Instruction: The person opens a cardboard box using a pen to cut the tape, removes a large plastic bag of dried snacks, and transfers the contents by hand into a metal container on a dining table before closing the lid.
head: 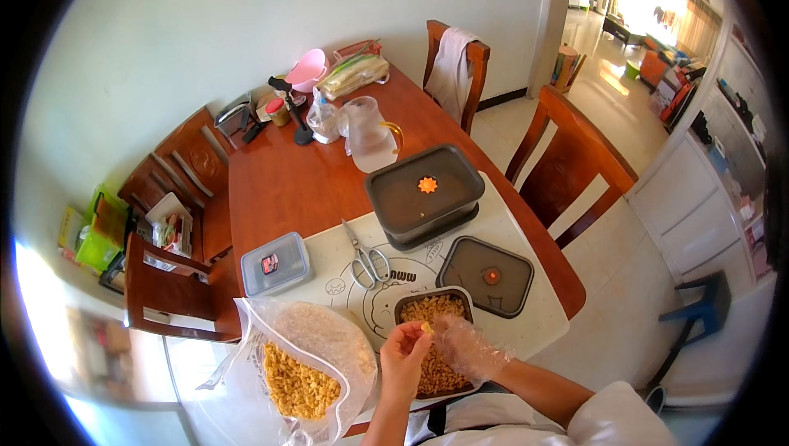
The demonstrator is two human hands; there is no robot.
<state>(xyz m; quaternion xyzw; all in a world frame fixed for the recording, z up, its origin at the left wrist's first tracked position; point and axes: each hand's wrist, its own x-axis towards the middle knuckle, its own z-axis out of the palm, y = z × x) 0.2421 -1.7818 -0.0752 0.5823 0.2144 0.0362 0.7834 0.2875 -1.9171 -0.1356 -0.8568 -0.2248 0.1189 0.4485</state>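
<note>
My left hand (404,353) is bare and pinches a small yellow piece (426,327) between thumb and fingertips. My right hand (465,347) wears a clear plastic glove, its fingers low over a rectangular container (466,298). Brown crumbly food pieces (441,378) fill that container; whether the gloved fingers hold any is hidden. Left of my hands lies an open clear zip bag (246,323) of yellow puffed pieces (299,384). A dark lid with an orange knob (515,261) lies flat just beyond the container.
Scissors (367,261) and a clear lidded box (277,267) lie on the white printed mat (327,273). Behind stands a large dark lidded container (425,199). Further back are a frosted pitcher (370,132), a pink basket (308,70) and bagged green onions (354,76). Wooden chairs (573,150) flank the table.
</note>
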